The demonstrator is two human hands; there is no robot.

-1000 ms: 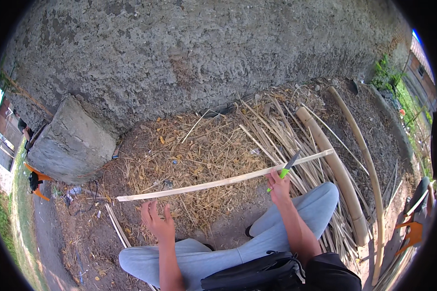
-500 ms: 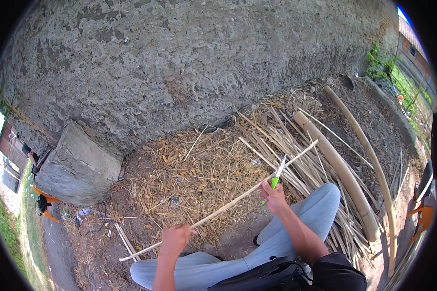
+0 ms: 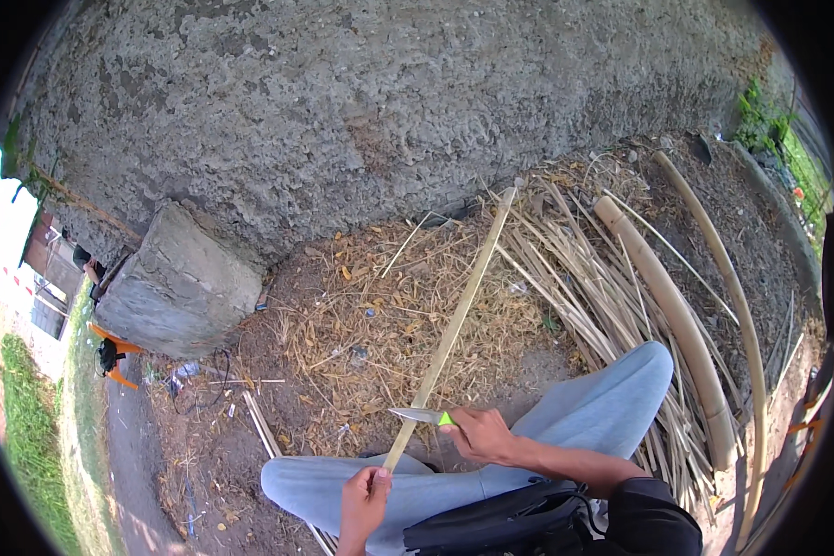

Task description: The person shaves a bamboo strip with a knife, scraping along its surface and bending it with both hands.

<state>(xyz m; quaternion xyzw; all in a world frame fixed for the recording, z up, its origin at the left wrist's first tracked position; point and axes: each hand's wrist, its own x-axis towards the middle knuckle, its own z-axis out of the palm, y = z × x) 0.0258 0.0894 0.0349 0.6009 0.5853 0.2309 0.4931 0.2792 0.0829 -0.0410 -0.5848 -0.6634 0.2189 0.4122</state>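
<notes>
My left hand (image 3: 365, 501) is closed on the lower end of a long, pale bamboo strip (image 3: 461, 310), thumb on top. The strip slants up and away to the right, its far end near the foot of the wall. In my right hand (image 3: 481, 435) is a knife (image 3: 421, 415) with a bright green handle, gripped in closed fingers. Its blade points left and lies across the strip, a short way above my left hand. Whether the edge bites into the strip I cannot tell.
A pile of split bamboo strips (image 3: 579, 296) lies to the right, beside a thick bamboo pole (image 3: 669, 320) and a thinner curved one (image 3: 721, 269). A rough grey wall (image 3: 417, 102) rises ahead. At the left stands a concrete block (image 3: 183, 283). Shavings (image 3: 380, 324) litter the ground.
The strip has swung from a low slant to a steep one, its far end now further from me. My right hand has moved down and left, the knife turning from pointing up to pointing left.
</notes>
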